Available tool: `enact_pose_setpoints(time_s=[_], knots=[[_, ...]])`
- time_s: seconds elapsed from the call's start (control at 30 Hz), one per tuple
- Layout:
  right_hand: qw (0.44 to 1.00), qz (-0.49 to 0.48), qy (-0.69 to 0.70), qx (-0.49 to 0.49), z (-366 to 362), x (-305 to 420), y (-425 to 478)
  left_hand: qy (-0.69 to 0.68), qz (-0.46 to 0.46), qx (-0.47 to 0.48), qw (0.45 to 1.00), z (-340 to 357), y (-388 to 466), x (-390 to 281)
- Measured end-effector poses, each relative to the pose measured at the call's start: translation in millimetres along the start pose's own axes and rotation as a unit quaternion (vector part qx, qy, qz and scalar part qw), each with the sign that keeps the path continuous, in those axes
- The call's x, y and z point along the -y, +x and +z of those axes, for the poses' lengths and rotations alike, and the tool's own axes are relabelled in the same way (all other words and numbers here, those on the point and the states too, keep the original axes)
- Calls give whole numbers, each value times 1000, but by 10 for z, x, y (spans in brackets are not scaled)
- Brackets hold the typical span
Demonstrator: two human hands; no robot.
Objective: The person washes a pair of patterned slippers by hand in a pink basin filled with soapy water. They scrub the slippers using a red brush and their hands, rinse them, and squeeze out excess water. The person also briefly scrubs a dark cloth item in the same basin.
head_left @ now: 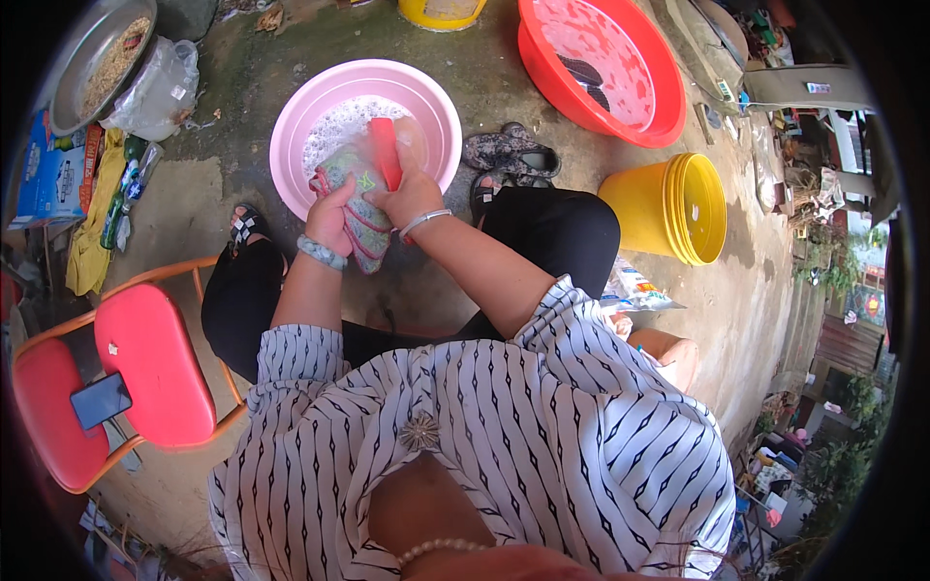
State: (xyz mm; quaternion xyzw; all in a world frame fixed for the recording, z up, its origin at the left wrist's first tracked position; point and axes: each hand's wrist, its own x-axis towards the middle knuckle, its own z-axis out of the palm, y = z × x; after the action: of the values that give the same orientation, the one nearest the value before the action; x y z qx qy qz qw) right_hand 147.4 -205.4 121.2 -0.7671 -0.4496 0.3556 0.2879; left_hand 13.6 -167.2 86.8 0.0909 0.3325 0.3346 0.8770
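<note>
A pink plastic basin [287, 156] with white suds stands on the ground before me. My left hand [333, 221] grips a grey-green patterned fabric item with red edging [362, 210], perhaps a shoe, over the near rim of the basin. My right hand [413, 190] is closed around a red object [385, 151], which looks like a brush and rests against the upper part of the fabric. Its underside is hidden, and the area around its far end is blurred.
A red basin [534, 80] with soaking shoes stands beyond on the right, near patterned shoes [508, 152] and a yellow bucket [639, 203]. At left are a red-padded chair [156, 363] bearing a phone [102, 401], glass bottles [116, 210] and a metal bowl [65, 87].
</note>
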Motion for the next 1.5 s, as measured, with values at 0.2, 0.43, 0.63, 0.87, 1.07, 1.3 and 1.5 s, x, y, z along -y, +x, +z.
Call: enact_pose_setpoints(time_s=[0.2,0.43,0.63,0.87,1.07,1.3,1.5], knots=[[987,-65,-143,43,142,190,-38,-77,2,71,995,-371,-76,-79],[899,117,415,75,211,-183,133,-70,22,38,997,-581,-203,-232],[890,-9,456,5,216,-24,107,-87,21,66,994,-573,-222,-210],[979,-48,195,-42,806,-159,-255,13,116,96,989,-461,-248,-161],[968,136,188,94,613,215,-595,109,183,42,976,-610,-161,-91],[969,-199,-127,65,383,-64,-603,83,139,99,982,-559,-253,-117],[971,-118,-206,31,345,395,-75,140,106,113,978,-429,-268,-121]])
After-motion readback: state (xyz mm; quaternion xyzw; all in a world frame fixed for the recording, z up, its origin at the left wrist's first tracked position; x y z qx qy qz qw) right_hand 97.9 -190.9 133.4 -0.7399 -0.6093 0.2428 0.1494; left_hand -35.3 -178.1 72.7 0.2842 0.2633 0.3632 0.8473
